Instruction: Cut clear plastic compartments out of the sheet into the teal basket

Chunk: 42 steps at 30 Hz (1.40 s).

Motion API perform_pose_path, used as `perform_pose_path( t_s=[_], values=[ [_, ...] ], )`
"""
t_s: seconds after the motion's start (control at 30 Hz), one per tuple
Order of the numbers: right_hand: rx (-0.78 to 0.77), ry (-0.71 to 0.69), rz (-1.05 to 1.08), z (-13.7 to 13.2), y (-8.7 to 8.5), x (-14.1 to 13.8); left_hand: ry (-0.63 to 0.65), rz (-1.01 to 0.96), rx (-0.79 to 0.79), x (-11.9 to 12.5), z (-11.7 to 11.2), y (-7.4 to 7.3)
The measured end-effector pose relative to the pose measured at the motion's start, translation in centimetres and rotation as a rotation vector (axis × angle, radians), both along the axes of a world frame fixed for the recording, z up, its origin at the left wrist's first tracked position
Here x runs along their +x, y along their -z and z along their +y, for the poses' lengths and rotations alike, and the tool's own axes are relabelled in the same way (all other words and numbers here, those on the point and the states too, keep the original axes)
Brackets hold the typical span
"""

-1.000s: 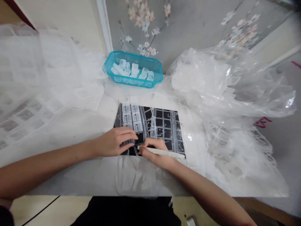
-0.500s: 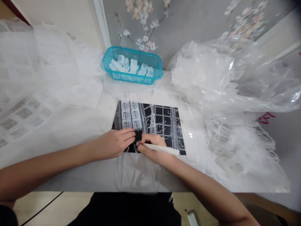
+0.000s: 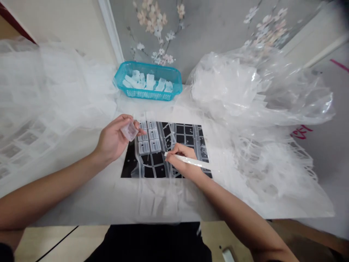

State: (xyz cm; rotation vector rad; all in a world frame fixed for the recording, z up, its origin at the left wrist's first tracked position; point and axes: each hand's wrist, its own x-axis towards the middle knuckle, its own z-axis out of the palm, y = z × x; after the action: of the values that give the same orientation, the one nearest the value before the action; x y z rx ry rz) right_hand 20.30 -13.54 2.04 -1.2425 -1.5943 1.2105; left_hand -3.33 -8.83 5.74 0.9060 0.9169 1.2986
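Note:
My left hand [image 3: 113, 136] is raised over the left edge of the black mat [image 3: 127, 168]. A small clear square plastic box [image 3: 129, 130] is pinched between its fingers and thumb. My right hand [image 3: 183, 158] grips a slim white cutter [image 3: 191, 161] like a pen; its blade is too small to make out. The cutter's tip is by a clear moulded plastic sheet [image 3: 155, 145], just below several boxes still joined in it. Open square frames of the sheet, without boxes, lie below and to the right.
At the back stands a blue basket [image 3: 152, 95] holding several loose clear boxes. Layered box sheets [image 3: 35, 134] are heaped on the left. A bulging clear plastic bag [image 3: 226, 87] sits at the back right, with a pile of leftover plastic frames [image 3: 275, 171] in front of it.
My left hand has lifted off the sheet and moved up and left, with a clear plastic box now in it. My right hand, still holding the cutter, has shifted slightly up.

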Motion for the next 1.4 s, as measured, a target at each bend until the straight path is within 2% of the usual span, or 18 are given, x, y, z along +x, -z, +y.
perform_pose_path(
  t_s=[0.03,0.1,0.17,0.23,0.3,0.43,0.57,0.77,1.1,1.4],
  values=[
    [-0.004,0.008,-0.011,0.4,0.1,0.2,0.076,0.093,0.014,0.4,0.1,-0.2],
    [-0.024,-0.013,-0.027,0.9,0.4,0.3,0.245,0.411,0.093,1.1,0.4,-0.4],
    [-0.034,-0.028,-0.037,1.2,0.8,0.4,0.392,0.797,0.271,1.8,0.7,-0.4],
    [-0.030,-0.030,-0.052,1.3,1.1,0.4,0.479,1.103,0.496,2.3,0.9,-0.2],
    [-0.024,-0.032,-0.064,1.3,1.4,0.4,0.525,1.283,0.658,2.6,1.1,0.0],
    [-0.012,-0.047,-0.059,1.3,1.7,0.4,0.608,1.473,0.765,2.6,1.1,0.7],
    [-0.019,-0.051,-0.063,1.3,1.7,0.4,0.594,1.578,0.843,2.5,0.8,1.4],
    [-0.029,-0.050,-0.079,1.3,1.4,0.4,0.563,1.605,0.976,2.6,0.6,2.1],
    [-0.059,0.006,-0.091,1.2,1.2,0.2,0.579,1.594,0.987,2.3,0.9,2.7],
    [-0.097,-0.018,-0.081,1.4,1.5,0.1,0.540,1.581,1.028,2.5,0.7,2.7]
  ],
)
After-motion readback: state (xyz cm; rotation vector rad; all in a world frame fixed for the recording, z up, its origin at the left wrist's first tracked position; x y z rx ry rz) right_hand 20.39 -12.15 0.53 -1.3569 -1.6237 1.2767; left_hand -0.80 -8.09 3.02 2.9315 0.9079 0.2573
